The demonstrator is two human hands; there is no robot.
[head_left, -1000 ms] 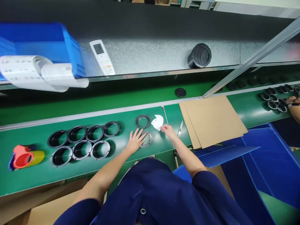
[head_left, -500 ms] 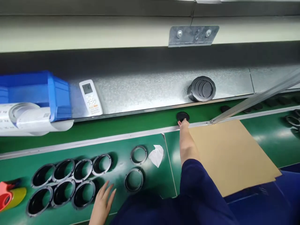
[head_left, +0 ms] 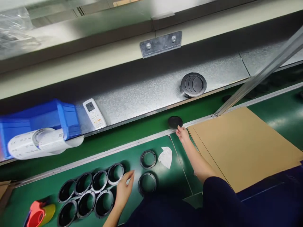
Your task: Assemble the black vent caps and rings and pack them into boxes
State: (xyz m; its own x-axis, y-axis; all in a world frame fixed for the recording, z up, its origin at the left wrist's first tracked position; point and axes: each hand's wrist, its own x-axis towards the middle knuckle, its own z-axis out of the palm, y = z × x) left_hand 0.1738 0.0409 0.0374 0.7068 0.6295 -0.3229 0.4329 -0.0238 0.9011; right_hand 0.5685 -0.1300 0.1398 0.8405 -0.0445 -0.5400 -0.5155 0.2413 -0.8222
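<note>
In the head view my right hand (head_left: pixel 182 134) pinches the near edge of a flat black disc (head_left: pixel 174 122), above the dark green strip behind the white rail. My left hand (head_left: pixel 125 188) hovers at the right end of a group of black cylindrical rings (head_left: pixel 104 204). Its fingers are bent and a gap shows between thumb and fingers, with nothing in them. Closest to its fingertips are one ring of the group (head_left: pixel 115 174) and two separate black rings, a rear one (head_left: pixel 148 159) and a front one (head_left: pixel 147 183). A crumpled white paper piece (head_left: pixel 165 157) lies beside them.
A round black louvered vent (head_left: pixel 193 85), a white remote (head_left: pixel 94 114) and a blue bin (head_left: pixel 68 119) with a label roll (head_left: pixel 35 143) occupy the metal shelf. Cardboard sheets (head_left: pixel 246 145) lie right, under a slanted metal post (head_left: pixel 262 69). A red-and-yellow tape dispenser (head_left: pixel 39 214) stands front left.
The camera view has tilted and shifted. My right hand has drawn the black disc slightly toward me. My left hand has moved forward toward the rings, its fingers drawing closer together.
</note>
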